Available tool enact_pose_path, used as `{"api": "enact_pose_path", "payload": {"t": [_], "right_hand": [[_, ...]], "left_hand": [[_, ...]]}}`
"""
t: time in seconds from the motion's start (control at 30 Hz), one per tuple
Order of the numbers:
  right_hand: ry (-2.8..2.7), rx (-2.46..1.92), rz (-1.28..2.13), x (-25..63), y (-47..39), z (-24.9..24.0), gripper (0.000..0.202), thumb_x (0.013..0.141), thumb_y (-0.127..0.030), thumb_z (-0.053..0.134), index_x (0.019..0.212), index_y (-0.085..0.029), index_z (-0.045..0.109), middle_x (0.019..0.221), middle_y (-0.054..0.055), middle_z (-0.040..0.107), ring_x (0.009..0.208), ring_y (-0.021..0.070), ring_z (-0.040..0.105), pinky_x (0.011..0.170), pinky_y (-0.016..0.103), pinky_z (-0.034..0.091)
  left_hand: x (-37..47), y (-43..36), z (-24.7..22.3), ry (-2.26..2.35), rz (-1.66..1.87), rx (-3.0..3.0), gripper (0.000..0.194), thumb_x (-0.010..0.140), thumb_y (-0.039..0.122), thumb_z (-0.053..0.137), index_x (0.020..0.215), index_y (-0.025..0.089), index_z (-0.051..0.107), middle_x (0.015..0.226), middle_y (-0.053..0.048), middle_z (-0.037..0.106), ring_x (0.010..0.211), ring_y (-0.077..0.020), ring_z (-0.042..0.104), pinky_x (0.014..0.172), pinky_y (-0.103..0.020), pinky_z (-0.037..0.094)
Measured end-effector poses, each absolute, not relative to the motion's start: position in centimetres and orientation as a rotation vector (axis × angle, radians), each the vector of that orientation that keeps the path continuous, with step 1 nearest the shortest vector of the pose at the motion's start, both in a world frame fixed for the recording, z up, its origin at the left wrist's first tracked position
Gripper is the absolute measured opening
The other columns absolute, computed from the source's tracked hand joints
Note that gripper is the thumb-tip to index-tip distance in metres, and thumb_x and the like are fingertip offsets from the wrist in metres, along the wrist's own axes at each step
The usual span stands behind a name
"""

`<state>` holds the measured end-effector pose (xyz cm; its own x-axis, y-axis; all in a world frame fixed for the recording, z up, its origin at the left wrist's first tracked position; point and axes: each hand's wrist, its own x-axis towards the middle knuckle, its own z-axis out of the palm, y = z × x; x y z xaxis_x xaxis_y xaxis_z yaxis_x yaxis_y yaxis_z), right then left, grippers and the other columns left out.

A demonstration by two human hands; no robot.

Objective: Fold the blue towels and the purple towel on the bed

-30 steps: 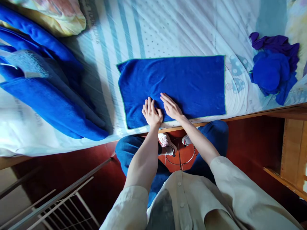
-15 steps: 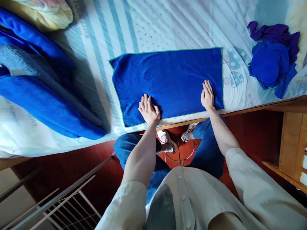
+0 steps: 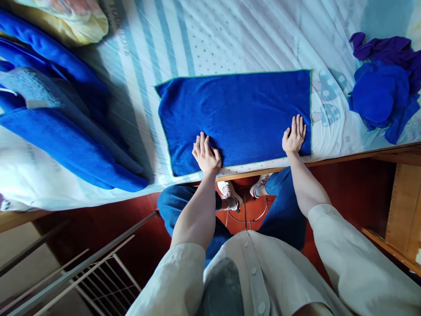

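Note:
A blue cloth [image 3: 243, 114] with a green edge lies spread on the bed, its upper left corner slightly turned and its left part lightly wrinkled. My left hand [image 3: 206, 153] rests on the cloth's lower middle-left part, fingers spread, holding nothing. Near the lower right corner my right hand [image 3: 294, 135] lies flat on the same cloth, fingers stretched out and the thumb apart, also with nothing in it.
Blue garment [image 3: 75, 145] with a grey part lies at the left. A yellow patterned bundle [image 3: 82, 22] is at the upper left. Crumpled blue cloths [image 3: 375, 94] and a purple cloth [image 3: 381, 47] lie right. Below left stands a metal rack [image 3: 98, 267].
My right hand has slid a little toward the right edge of the cloth, and its fingers have turned to point more straight ahead. My left hand stays in place; the view has shifted slightly.

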<state>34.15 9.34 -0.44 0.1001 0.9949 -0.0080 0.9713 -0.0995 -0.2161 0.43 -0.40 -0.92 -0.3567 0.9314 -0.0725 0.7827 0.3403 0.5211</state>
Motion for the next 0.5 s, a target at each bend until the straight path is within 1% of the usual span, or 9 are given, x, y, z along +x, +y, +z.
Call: {"api": "enact_pose_path", "payload": {"t": [0.13, 0.33, 0.5], "right_hand": [[-1.999, -2.195, 0.203, 34.37, 9.36, -1.00, 0.062, 0.100, -0.023, 0.032, 0.161, -0.014, 0.045, 0.165, 0.016, 0.046, 0.160, 0.0258, 0.033, 0.131, 0.056, 0.026], [-1.991, -2.158, 0.187, 34.41, 9.42, -1.37, 0.062, 0.099, -0.023, 0.033, 0.159, -0.013, 0.046, 0.164, 0.018, 0.047, 0.158, 0.0272, 0.036, 0.130, 0.057, 0.028], [-1.942, -2.099, 0.196, 34.41, 9.43, -1.47, 0.061, 0.098, -0.022, 0.035, 0.156, -0.011, 0.050, 0.161, 0.021, 0.049, 0.156, 0.0291, 0.039, 0.128, 0.059, 0.028]], "left_hand": [[0.29, -0.45, -1.14, 2.268, 0.530, 1.537, 0.058, 0.096, 0.023, 0.044, 0.152, 0.016, 0.052, 0.167, -0.013, 0.044, 0.162, -0.0279, 0.027, 0.134, -0.051, 0.016], [-0.04, -0.48, -1.71, 2.293, 0.460, 1.582, 0.060, 0.097, 0.026, 0.043, 0.156, 0.017, 0.049, 0.168, -0.012, 0.043, 0.163, -0.0281, 0.027, 0.133, -0.051, 0.017], [-0.07, -0.46, -1.90, 2.275, 0.453, 1.594, 0.062, 0.097, 0.026, 0.041, 0.158, 0.016, 0.047, 0.172, -0.011, 0.036, 0.163, -0.0284, 0.026, 0.133, -0.051, 0.019]]}}
